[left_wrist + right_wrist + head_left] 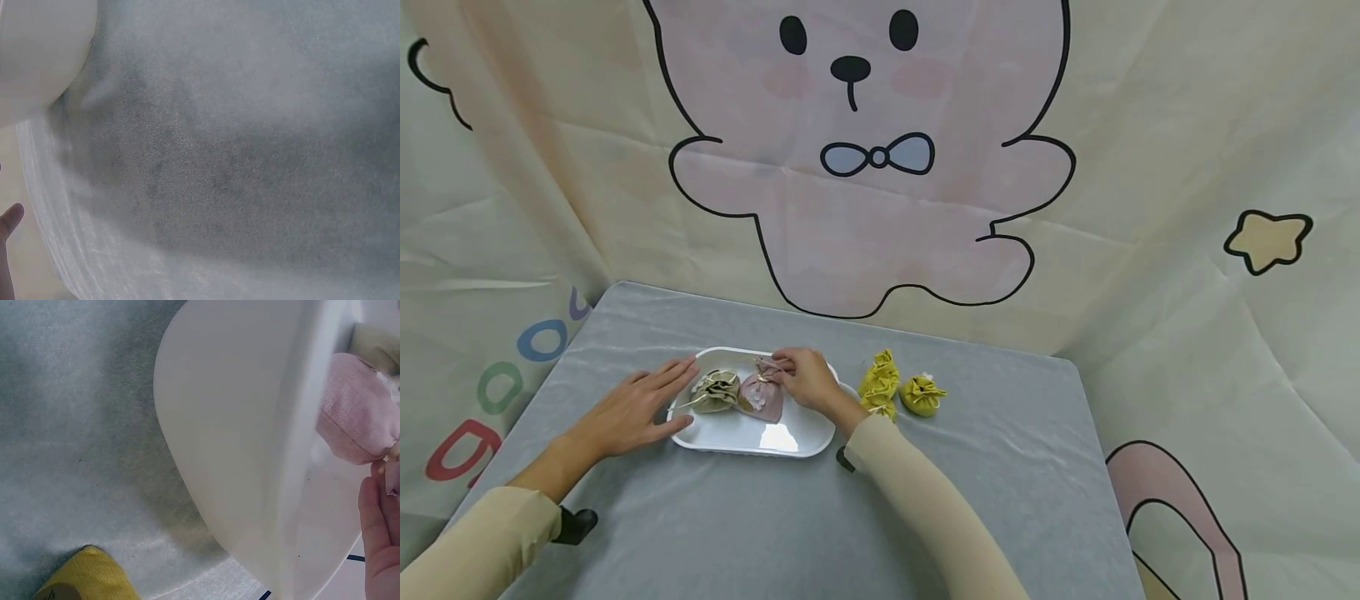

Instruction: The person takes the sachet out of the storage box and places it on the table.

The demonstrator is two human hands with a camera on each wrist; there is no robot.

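Note:
A white tray lies on the table with two small drawstring pouches in it. The khaki pouch is on the left; beside it, touching, is the pink pouch. My right hand pinches the gathered neck of the pink pouch, whose body hangs at or just over the tray floor; contact is unclear. At the tray's left end my left hand rests on the rim with straight fingers and thumb spread. The left wrist view catches only a fingertip and the tray's underside.
Yellow pouches stand right of the tray: a bunched group, and a single one. A pale curved edge shows behind my right wrist. Grey cloth covers the table. A printed curtain hangs behind.

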